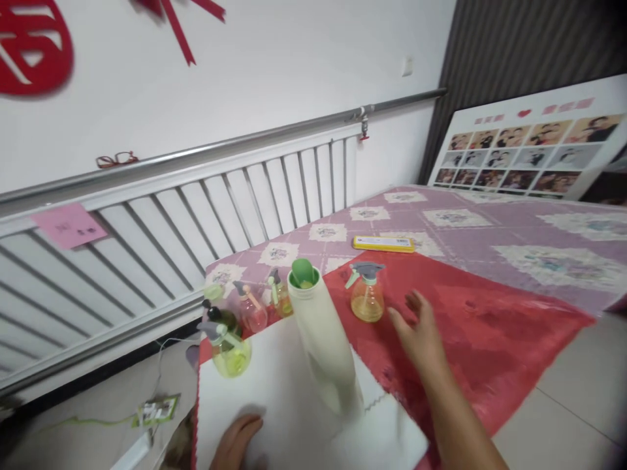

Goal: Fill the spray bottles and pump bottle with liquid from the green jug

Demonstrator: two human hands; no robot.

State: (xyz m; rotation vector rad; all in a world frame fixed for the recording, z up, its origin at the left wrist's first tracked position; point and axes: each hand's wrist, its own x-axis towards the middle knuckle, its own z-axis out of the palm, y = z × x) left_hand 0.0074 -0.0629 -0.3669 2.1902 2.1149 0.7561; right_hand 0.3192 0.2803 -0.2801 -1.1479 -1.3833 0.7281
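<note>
My right hand [418, 336] hovers open over the red cloth [470, 339], fingers spread, just right of an orange spray bottle [366, 292] with a grey-green trigger; it holds nothing. My left hand [236, 440] rests at the near edge of a white cloth [264, 391], fingers curled down onto it. A tall white bottle [323, 336] with an open green neck stands on the white cloth between the hands. To its left cluster a yellow-green spray bottle [230, 352], a pink one [252, 310], a dark one [220, 316] and a small orange one [280, 297].
A yellow flat box [385, 243] lies on the purple patterned bedspread [514, 228] beyond the red cloth. A white slatted radiator cover [161, 235] runs along the wall at left. A photo board [529, 147] leans at back right. Cables and packets lie on the tiled floor [578, 405].
</note>
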